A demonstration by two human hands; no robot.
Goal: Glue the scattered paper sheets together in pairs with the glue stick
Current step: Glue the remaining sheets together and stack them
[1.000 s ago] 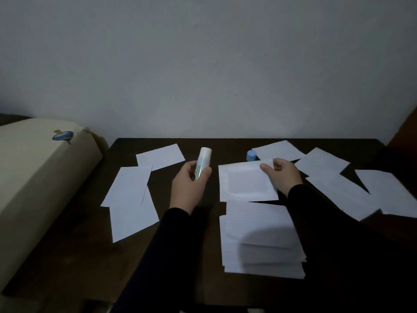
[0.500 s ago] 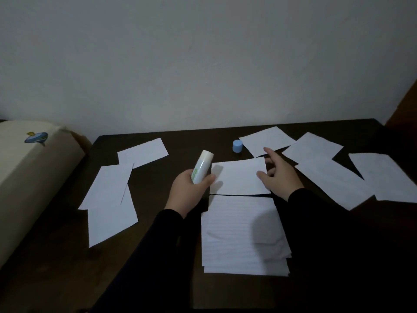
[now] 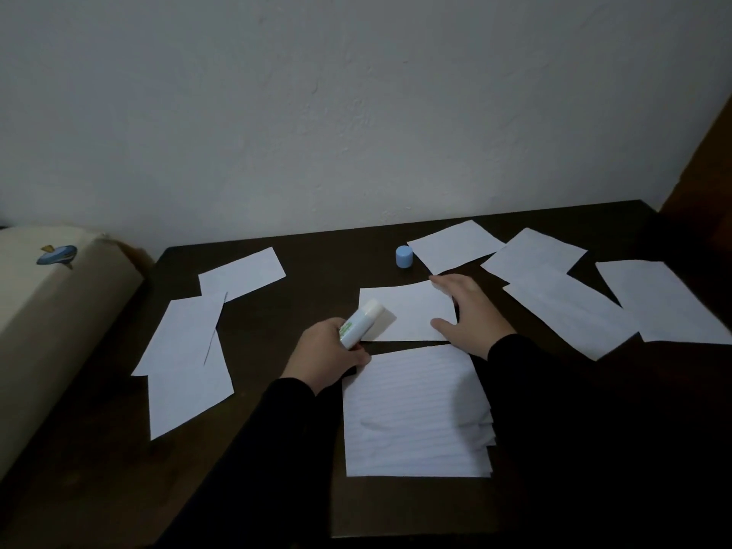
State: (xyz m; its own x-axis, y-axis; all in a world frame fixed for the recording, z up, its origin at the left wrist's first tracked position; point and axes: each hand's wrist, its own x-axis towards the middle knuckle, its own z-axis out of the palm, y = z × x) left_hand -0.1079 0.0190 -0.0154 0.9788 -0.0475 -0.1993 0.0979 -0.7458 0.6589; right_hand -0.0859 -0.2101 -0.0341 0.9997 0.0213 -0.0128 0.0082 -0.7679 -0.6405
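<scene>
Now the glue stick (image 3: 362,324) is gripped by the left hand (image 3: 326,356), tip over a paper sheet (image 3: 408,313) pressed flat by the open right hand (image 3: 469,313); a blue cap (image 3: 403,257) stands behind.

One glue stick (image 3: 362,323), one blue cap (image 3: 404,256), one stack of lined sheets (image 3: 416,414) (its count cannot be told), two hands, and nine loose paper sheets: three at left, one in the middle, five at right.
</scene>
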